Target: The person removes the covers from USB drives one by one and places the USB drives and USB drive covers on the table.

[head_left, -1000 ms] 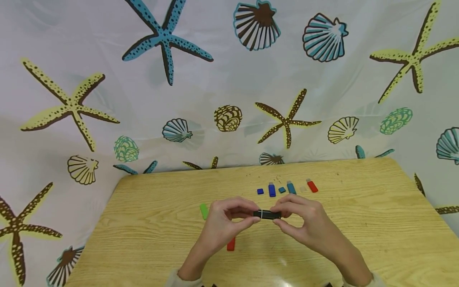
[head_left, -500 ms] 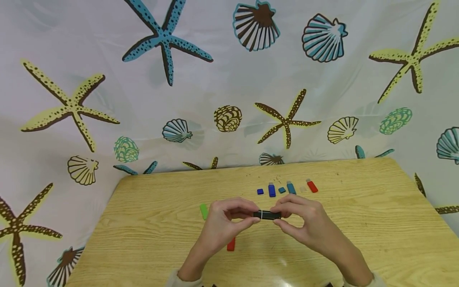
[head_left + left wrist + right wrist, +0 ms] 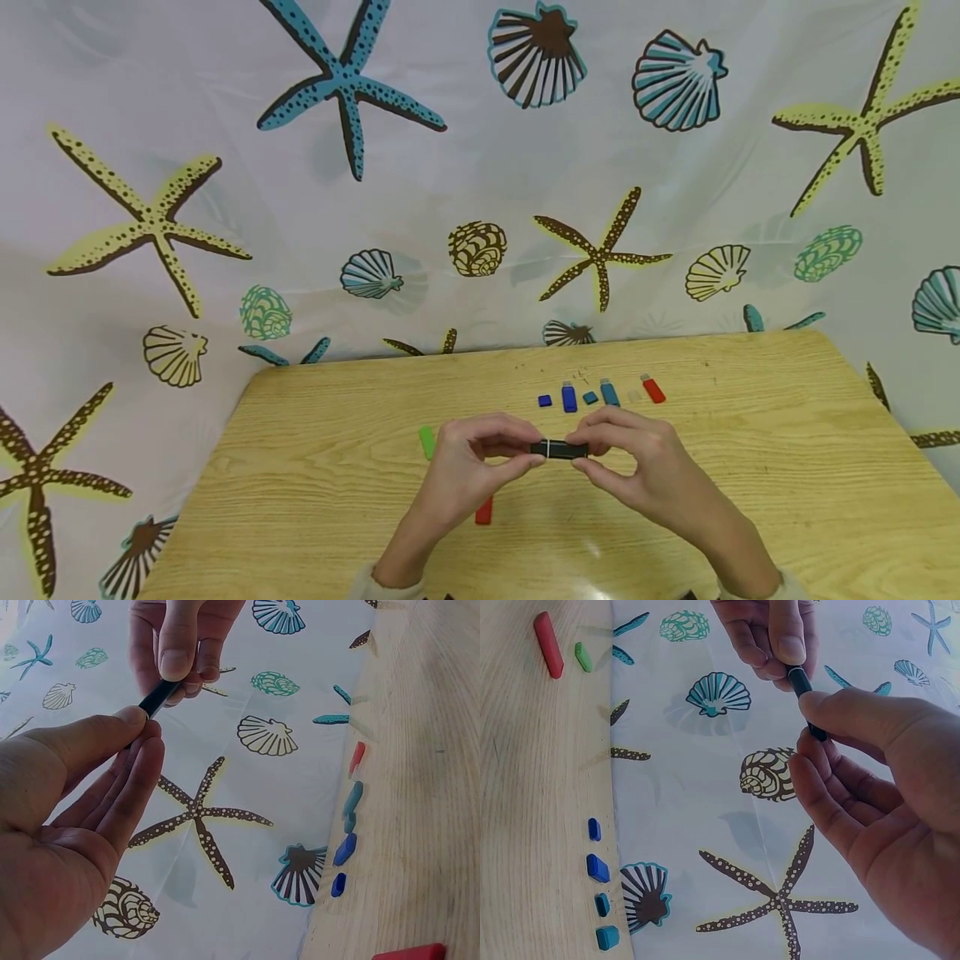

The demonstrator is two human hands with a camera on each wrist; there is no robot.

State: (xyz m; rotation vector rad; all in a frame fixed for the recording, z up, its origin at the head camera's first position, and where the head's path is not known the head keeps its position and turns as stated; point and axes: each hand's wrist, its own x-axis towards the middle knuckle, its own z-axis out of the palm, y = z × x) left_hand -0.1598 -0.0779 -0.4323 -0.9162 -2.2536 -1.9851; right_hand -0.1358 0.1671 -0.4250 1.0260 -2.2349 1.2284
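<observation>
Above the wooden table, both hands hold a black USB stick (image 3: 564, 450) level, with a thin pale line across it near its left end. My left hand (image 3: 474, 467) pinches that left end between thumb and fingertips. The other end is pinched by my right hand (image 3: 643, 460) in the same way. Seen from the left wrist, the dark stick (image 3: 159, 699) spans the gap between the two thumbs. In the right wrist view the stick (image 3: 801, 684) shows the same pale line close to the left thumb. Fingertips cover both ends.
Behind the hands lie a small blue cap (image 3: 544, 401), a blue USB stick (image 3: 569, 397), a teal cap (image 3: 590, 397), a teal USB stick (image 3: 609, 392) and a red USB stick (image 3: 653, 389). A green piece (image 3: 427, 442) and a red piece (image 3: 483, 511) lie by the left hand.
</observation>
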